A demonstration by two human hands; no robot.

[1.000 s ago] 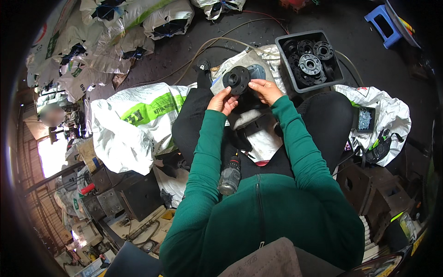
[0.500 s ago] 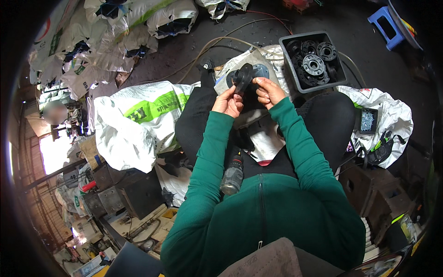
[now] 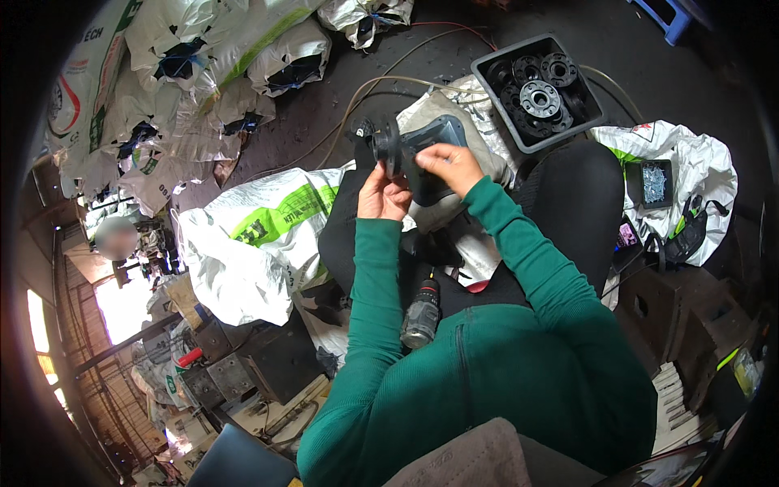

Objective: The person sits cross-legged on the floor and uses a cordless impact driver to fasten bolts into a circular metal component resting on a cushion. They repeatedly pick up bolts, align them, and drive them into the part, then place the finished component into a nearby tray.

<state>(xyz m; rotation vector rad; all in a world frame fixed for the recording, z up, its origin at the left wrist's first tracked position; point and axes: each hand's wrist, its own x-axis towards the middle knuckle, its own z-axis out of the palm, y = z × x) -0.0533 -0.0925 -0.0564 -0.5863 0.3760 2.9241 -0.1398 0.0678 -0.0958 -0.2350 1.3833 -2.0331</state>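
In front of my lap, my left hand (image 3: 385, 196) grips a black flanged disc (image 3: 389, 148), which stands on edge above the fingers. My right hand (image 3: 454, 167) is to its right, thumb and fingers pinched together; what is between them, if anything, is too small to make out. Behind that hand a dark grey plate with rounded corners (image 3: 442, 131) lies on a pale sack (image 3: 485, 134) over my lap. Below the hands, a cordless drill (image 3: 421, 316) rests against my green top, its bit pointing away from me.
A grey bin (image 3: 529, 148) of black flanged discs (image 3: 540, 99) stands ahead to the right. A small black tray of screws (image 3: 654, 183) sits on a white sack (image 3: 699, 174) at right. Another white sack (image 3: 243, 264) lies left. A person (image 3: 122, 243) is at far left.
My left hand has shifted slightly left and turned the disc edge-on, away from the plate. The right hand has moved slightly down and left, and my view has shifted.
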